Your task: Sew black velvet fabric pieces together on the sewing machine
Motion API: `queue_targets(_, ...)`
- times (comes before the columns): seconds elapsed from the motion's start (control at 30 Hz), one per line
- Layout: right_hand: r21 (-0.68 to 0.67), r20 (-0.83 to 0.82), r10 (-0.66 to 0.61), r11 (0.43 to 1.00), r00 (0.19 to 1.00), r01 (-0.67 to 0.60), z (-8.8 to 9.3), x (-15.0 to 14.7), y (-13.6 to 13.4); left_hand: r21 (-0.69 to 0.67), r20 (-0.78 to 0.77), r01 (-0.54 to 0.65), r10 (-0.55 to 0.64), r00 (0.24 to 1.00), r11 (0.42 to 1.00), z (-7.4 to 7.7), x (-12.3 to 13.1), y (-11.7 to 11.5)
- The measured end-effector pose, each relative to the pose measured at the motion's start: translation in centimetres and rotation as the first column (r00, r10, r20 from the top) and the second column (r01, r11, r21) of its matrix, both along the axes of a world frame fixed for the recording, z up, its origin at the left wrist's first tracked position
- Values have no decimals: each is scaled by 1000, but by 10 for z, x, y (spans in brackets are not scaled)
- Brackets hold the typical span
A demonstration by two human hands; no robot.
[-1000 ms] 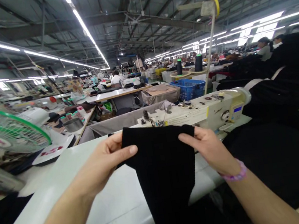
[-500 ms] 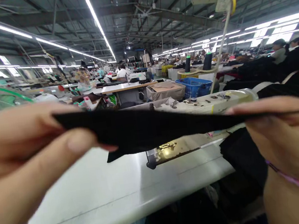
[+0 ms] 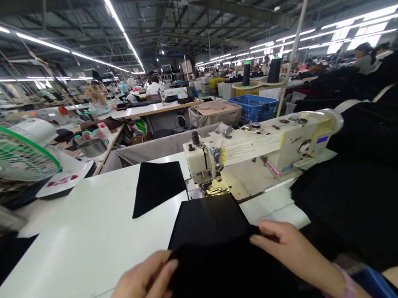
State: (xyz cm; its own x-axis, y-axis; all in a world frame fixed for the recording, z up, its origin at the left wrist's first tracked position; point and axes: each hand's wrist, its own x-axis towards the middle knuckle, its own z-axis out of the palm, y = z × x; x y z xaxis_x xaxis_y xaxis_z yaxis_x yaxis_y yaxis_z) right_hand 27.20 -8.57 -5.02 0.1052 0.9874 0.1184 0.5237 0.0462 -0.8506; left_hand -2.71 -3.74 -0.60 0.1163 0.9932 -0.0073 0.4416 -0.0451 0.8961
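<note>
A black fabric piece (image 3: 209, 221) stretches between my hands, its far end lying on the white table just in front of the sewing machine's needle area. My left hand (image 3: 141, 290) pinches its left edge between thumb and fingers. On the opposite edge my right hand (image 3: 290, 249), with a purple band at the wrist, pinches the cloth too. The sewing machine (image 3: 251, 149) stands beyond the fabric, its head at the left end. Another black fabric piece (image 3: 159, 184) lies flat on the table, left of the machine head. The near part of the held cloth merges with dark shapes below.
A green-rimmed fan (image 3: 9, 146) stands at the left beside a metal bowl (image 3: 92, 147). Dark cloth (image 3: 370, 209) is heaped at the right. Behind the machine are a blue basket (image 3: 254, 107), thread cones (image 3: 274, 70) and a thread stand pole (image 3: 294, 49).
Both hands have moved down and away from my face, bringing the held fabric from eye level to the table before the machine. The second black piece now shows on the table.
</note>
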Motion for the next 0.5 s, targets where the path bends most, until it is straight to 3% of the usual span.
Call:
queue_targets(0.07, 86, 53, -101, 992, 993, 96, -14, -6, 32, 25, -271, 179, -166, 948, 984, -5, 12, 40)
queue_targets(0.13, 154, 77, -164, 977, 983, 150, -25, -9, 62, 108, -511, 220, -136, 849, 969, -14, 24, 78)
queue_targets(0.2, 197, 88, -210, 962, 974, 189, -34, -11, 86, 155, -624, 219, -76, 778, 963, -25, 35, 107)
queue_targets(0.33, 241, 79, -266, 940, 961, 240, -50, -14, 112, 169, -613, 200, -56, 788, 965, -46, 46, 137)
queue_targets(0.5, 280, -32, -251, 927, 968, 249, -56, -18, 111, 158, -504, 175, -73, 860, 972, -57, 44, 139)
